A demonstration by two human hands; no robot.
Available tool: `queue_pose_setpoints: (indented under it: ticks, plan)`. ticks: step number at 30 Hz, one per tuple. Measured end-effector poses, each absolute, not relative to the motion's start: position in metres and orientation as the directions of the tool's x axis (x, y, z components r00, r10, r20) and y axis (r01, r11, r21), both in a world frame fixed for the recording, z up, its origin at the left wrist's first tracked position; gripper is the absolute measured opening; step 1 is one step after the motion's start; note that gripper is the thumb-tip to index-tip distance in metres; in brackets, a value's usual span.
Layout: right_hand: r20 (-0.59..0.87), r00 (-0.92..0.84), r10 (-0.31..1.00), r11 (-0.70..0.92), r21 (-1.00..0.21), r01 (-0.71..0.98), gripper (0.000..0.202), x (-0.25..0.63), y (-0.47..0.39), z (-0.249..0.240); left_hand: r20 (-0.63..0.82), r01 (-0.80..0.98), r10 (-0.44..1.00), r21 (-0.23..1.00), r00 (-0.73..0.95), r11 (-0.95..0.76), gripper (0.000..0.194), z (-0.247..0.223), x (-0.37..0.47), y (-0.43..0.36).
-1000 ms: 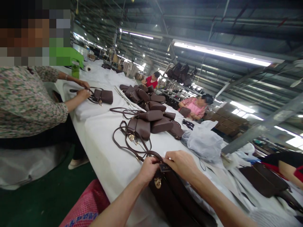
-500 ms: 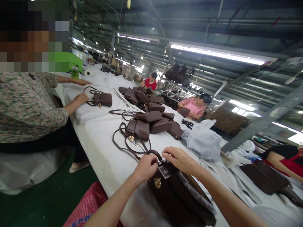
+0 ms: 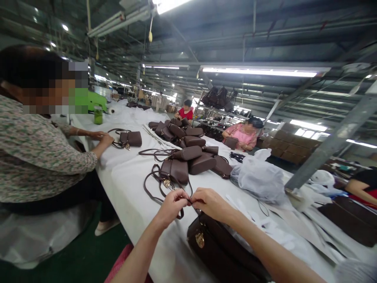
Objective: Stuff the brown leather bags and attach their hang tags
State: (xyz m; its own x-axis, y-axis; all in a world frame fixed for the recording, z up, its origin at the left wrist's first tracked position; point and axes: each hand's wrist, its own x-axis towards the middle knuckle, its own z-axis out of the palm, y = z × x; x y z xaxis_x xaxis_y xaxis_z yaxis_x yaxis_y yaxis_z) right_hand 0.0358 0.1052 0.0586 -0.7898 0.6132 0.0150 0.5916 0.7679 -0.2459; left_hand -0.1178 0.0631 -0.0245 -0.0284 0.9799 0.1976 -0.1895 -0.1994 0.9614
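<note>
Left hand (image 3: 173, 206) and right hand (image 3: 210, 202) pinch brown strap (image 3: 180, 214) at centre; dark bag (image 3: 224, 247) at five o'clock, bare table edge (image 3: 122, 214) toward seven.

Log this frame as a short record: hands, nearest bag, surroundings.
Left hand: pinching a dark strap
Right hand: fingertips beside the left's; grip unclear
Nearest bag: dark brown, gold emblem
Surface: white-covered table
Beyond hands: heaped brown bags, clear plastic
Across left: person in floral top, hands by small brown bag
</note>
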Motion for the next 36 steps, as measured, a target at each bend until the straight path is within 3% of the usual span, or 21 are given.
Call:
queue_pose_setpoints:
  ticks: [8, 11, 21, 36]
  plan:
    - [-0.027, -0.759, 0.65, 0.749, -0.143, 0.646, 0.017, 0.033, 0.107, 0.06, 0.178, -0.321, 0.98, 0.927, -0.086, -0.196, 0.009, -0.026, -0.112, 0.063]
    - [-0.031, -0.743, 0.669, 0.732, -0.146, 0.665, 0.019, 0.033, 0.108, 0.06, 0.179, -0.369, 0.977, 0.905, -0.118, -0.21, 0.017, -0.031, -0.108, 0.063]
    - [-0.023, -0.74, 0.672, 0.727, -0.167, 0.666, 0.021, 0.035, 0.11, 0.061, 0.22, -0.283, 0.949, 0.917, -0.225, -0.28, 0.007, -0.033, -0.099, 0.065]
    - [0.017, -0.748, 0.664, 0.738, -0.183, 0.65, 0.022, 0.038, 0.111, 0.058, 0.102, -0.393, 0.968, 0.9, -0.23, -0.188, 0.01, -0.031, -0.095, 0.062]
